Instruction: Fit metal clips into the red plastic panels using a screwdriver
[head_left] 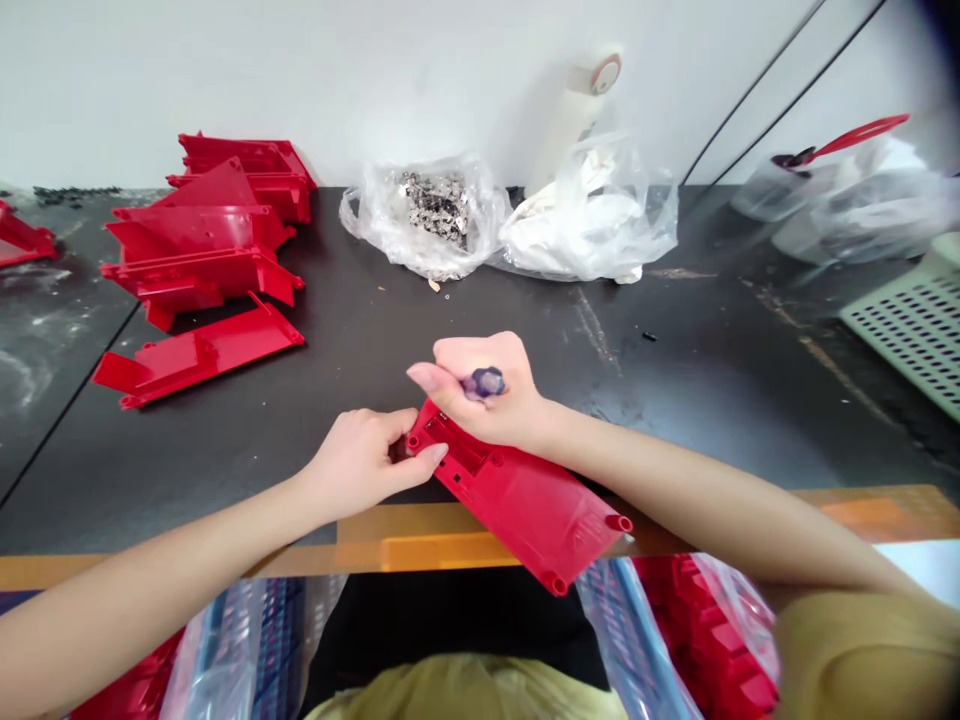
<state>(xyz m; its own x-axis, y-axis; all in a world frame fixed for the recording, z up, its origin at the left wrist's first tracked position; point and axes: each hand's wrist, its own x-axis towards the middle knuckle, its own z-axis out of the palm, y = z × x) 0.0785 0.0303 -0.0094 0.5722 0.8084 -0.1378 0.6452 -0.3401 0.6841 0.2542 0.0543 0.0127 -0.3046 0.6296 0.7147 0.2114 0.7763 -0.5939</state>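
A long red plastic housing part (525,500) lies at a slant over the table's front edge, its near end overhanging. It has round posts at the corners and a recess near the far end. My left hand (367,460) grips that far end, thumb on top and fingers at the edge. In a fist above the recess, my right hand (495,390) holds a screwdriver by its dark purple handle (484,382). Only the handle's top shows; the shaft and tip are hidden beneath the fist.
Several red plastic parts (202,260) are stacked at the left. Behind my hands stand a clear bag of small metal pieces (435,210) and a bag with white contents (585,220). A pale green basket (915,320) is at the right. Orange tape (442,550) lines the front edge.
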